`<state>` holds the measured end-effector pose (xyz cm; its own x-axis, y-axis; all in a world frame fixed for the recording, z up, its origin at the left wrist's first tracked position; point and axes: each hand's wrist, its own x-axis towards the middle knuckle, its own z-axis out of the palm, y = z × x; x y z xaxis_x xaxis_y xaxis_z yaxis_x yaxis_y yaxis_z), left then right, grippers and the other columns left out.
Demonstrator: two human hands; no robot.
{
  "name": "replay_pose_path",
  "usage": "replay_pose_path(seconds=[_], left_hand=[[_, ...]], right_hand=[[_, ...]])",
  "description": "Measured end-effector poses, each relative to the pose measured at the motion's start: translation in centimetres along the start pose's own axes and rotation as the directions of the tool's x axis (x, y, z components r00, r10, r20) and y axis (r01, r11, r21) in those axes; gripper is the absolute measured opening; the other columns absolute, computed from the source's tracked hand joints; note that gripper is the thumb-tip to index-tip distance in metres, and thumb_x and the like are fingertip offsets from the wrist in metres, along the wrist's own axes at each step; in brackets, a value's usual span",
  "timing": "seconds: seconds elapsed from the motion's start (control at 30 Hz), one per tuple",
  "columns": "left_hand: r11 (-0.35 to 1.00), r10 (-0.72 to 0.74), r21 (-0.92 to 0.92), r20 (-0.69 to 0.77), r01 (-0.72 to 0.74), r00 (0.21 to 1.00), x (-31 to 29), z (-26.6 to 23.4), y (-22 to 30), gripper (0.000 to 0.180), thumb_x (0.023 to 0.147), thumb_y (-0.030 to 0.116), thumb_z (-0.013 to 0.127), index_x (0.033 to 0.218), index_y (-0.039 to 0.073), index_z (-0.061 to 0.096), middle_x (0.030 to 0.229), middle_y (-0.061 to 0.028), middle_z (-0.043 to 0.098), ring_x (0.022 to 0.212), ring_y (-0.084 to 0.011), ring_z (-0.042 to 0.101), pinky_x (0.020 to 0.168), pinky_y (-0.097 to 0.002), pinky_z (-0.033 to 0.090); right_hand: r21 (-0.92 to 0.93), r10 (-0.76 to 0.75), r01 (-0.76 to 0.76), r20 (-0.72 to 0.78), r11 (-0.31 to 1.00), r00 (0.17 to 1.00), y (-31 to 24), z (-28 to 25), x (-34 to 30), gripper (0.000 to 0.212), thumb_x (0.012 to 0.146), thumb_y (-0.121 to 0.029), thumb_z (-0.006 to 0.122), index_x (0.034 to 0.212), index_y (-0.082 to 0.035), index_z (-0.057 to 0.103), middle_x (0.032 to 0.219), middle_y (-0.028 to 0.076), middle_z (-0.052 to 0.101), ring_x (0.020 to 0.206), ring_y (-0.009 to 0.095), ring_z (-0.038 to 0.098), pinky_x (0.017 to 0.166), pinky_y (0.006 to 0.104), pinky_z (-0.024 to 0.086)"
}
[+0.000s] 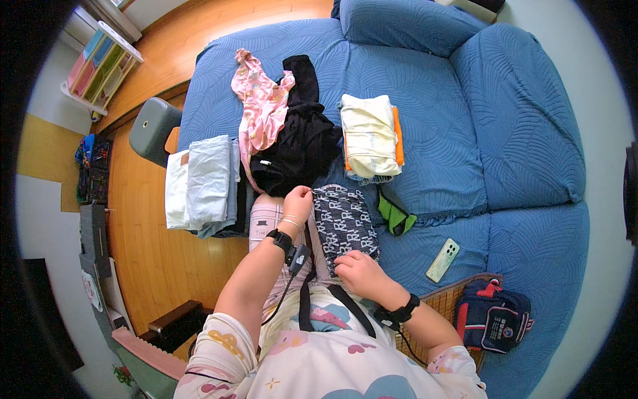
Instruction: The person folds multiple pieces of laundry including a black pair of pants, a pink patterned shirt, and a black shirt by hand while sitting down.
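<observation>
Across my right thigh lies a folded dark garment with a white letter pattern; its exact kind does not show. My left hand pinches its far left corner. At its near right edge, my right hand has curled fingers gripping the fabric, thumb side down on it. Just beyond the left hand, black clothing is spread loosely on the sofa, with a pink patterned garment partly over it. A folded stack topped by a cream garment sits past the printed one.
A stack of folded light-blue and white clothes stands at the blue sofa's left edge. To the right are a green-and-black item, a phone and a navy backpack on a woven mat. A grey stool stands left.
</observation>
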<state>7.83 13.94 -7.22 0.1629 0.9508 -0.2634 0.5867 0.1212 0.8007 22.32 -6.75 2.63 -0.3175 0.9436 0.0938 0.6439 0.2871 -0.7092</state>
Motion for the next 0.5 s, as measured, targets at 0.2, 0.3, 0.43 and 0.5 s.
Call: replay_pose_path(seconds=[0.2,0.3,0.43,0.5], left_hand=[[0.995,0.056,0.073,0.186,-0.071,0.981,-2.9,-1.6,1.0,0.018,0.086,0.019,0.061,0.092,0.002,0.063,0.079,-0.0151,0.067,0.073,-0.0278,0.065,0.069,-0.0361,0.051],[0.969,-0.03,0.218,0.569,-0.115,0.822,-5.8,-3.0,-1.9,0.022,0.084,0.022,0.057,0.086,0.002,0.067,0.083,-0.0184,0.068,0.079,-0.0348,0.065,0.073,-0.042,0.052],[0.985,-0.085,0.144,0.875,-0.09,0.477,-10.4,-4.5,0.0,0.02,0.087,0.017,0.062,0.096,0.0,0.066,0.085,-0.0073,0.07,0.078,-0.0168,0.063,0.074,-0.0327,0.051],[0.989,-0.082,0.13,0.864,-0.064,0.497,-11.1,-3.9,-0.2,0.021,0.088,0.017,0.062,0.099,-0.001,0.065,0.087,-0.0062,0.071,0.077,-0.0171,0.063,0.075,-0.0323,0.051]], right_hand=[[0.205,0.105,-0.087,-0.075,0.975,0.992,-0.3,-1.6,-1.1,0.013,0.08,-0.01,0.065,0.091,-0.004,0.064,0.099,0.011,0.065,0.092,0.03,0.062,0.081,0.0389,0.051],[0.272,0.257,-0.211,-0.147,0.939,0.955,0.3,-1.9,-1.6,0.015,0.08,-0.01,0.065,0.093,-0.003,0.064,0.095,0.014,0.065,0.091,0.031,0.062,0.08,0.0397,0.051],[0.311,0.391,-0.312,-0.237,0.898,0.89,1.4,-2.8,-0.6,0.016,0.082,-0.012,0.064,0.094,-0.002,0.063,0.095,0.014,0.064,0.09,0.034,0.062,0.079,0.0401,0.05],[0.306,0.379,-0.308,-0.211,0.901,0.901,1.5,-3.3,-0.1,0.017,0.082,-0.013,0.065,0.095,-0.002,0.063,0.095,0.015,0.064,0.089,0.034,0.062,0.08,0.0403,0.05]])
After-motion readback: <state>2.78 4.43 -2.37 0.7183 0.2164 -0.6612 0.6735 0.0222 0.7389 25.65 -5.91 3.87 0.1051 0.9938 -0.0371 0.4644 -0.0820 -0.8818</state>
